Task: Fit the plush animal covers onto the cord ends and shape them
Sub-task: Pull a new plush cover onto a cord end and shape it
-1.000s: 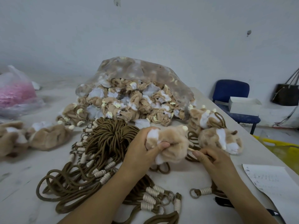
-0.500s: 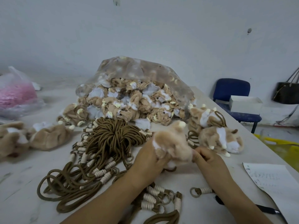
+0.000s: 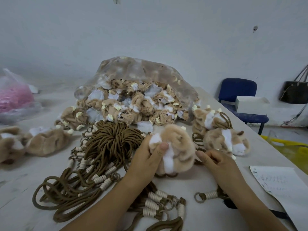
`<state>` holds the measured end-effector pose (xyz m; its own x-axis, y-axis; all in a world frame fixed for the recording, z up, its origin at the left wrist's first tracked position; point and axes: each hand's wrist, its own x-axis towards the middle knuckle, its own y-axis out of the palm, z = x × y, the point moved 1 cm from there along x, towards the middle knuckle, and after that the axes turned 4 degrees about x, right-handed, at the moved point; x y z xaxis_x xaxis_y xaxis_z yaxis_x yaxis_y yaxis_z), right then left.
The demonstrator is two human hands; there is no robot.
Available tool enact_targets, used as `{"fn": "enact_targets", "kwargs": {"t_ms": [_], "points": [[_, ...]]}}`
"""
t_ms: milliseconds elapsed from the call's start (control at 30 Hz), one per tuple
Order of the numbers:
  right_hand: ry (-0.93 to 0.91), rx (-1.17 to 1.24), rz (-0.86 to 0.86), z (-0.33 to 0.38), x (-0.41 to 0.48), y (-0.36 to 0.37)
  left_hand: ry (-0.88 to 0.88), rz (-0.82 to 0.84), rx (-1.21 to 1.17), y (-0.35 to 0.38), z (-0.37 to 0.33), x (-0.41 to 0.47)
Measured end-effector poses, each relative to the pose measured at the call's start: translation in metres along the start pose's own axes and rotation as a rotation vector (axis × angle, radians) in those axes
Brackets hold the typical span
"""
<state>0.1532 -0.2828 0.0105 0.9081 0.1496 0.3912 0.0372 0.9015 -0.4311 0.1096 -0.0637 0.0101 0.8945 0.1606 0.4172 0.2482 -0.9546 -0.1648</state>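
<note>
The left grip (image 3: 150, 157) clasps the tan plush animal cover (image 3: 179, 147); the right grip (image 3: 216, 162) curls against it, hold unclear.

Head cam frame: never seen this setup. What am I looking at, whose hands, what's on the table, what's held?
No machine here: a person works bare-handed. One wide-angle camera on their head looks forward and down, so both arms come in from the bottom edge. On the table lie a pile of brown cords with white-wrapped ring ends, a clear bag spilling loose plush covers, two puffed-out animals at right and a paper sheet. The left hand grips a tan and white cover, thumb pressed on its front. The right hand sits at the cover's right edge with fingers curled; what it pinches is hidden.
</note>
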Motion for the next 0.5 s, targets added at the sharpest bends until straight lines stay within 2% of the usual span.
{"fn": "enact_targets", "kwargs": {"t_ms": [200,333,433,500], "points": [[-0.085,-0.017,0.060,0.003,-0.001,-0.001,-0.011,-0.064,0.036,-0.008,-0.003,0.001],[-0.060,0.039,0.064,0.007,-0.004,0.006,-0.014,-0.019,0.092,-0.007,-0.006,0.000],[-0.065,0.006,0.037,0.007,-0.004,0.007,0.152,-0.078,0.193,-0.008,-0.010,0.002],[-0.072,-0.048,0.028,0.006,-0.003,0.006,0.249,-0.028,0.206,-0.008,-0.012,0.000]]}}
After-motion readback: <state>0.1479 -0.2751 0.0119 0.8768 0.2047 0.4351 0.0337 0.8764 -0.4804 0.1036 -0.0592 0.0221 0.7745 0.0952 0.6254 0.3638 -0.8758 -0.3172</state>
